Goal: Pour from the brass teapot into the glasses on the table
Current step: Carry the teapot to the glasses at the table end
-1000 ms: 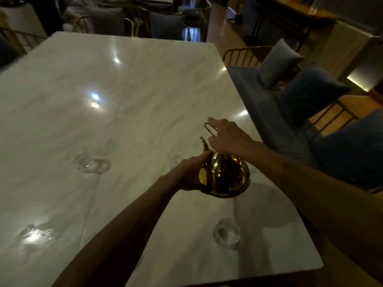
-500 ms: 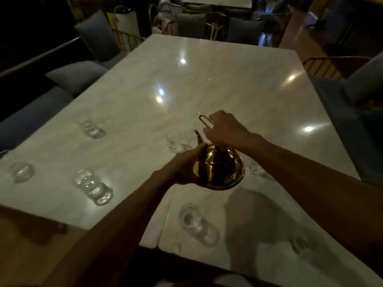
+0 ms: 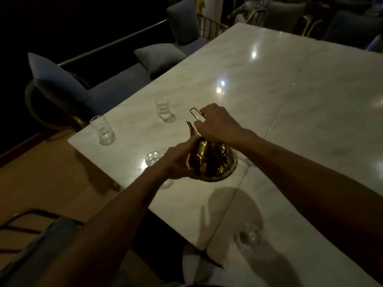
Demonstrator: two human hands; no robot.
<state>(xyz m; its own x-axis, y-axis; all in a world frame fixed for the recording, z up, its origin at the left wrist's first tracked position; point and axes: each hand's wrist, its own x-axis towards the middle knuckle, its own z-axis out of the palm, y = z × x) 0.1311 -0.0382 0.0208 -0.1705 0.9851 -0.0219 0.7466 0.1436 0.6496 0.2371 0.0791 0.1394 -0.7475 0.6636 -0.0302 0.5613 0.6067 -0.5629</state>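
Note:
I hold a shiny brass teapot point(image 3: 213, 162) above the marble table point(image 3: 290, 104). My right hand point(image 3: 217, 123) grips its wire handle from above. My left hand point(image 3: 178, 160) cups the pot's left side below the spout, which points up and away. A clear glass point(image 3: 153, 158) stands just left of my left hand, partly hidden by it. Two more glasses stand farther off: one point(image 3: 165, 110) beyond the spout, one point(image 3: 102, 129) near the table's left corner. Another glass point(image 3: 248, 237) sits near me, under my right forearm's shadow.
The table's left edge and near corner lie close to the glasses. A cushioned bench point(image 3: 116, 88) with grey pillows runs along the left. A chair back point(image 3: 31, 230) stands at lower left. More chairs point(image 3: 286, 11) line the far end. A seam crosses the tabletop.
My view has swung left, so the table's left edge, bench and corner glasses now show. Both hands keep the same hold on the teapot, which stays nearly level.

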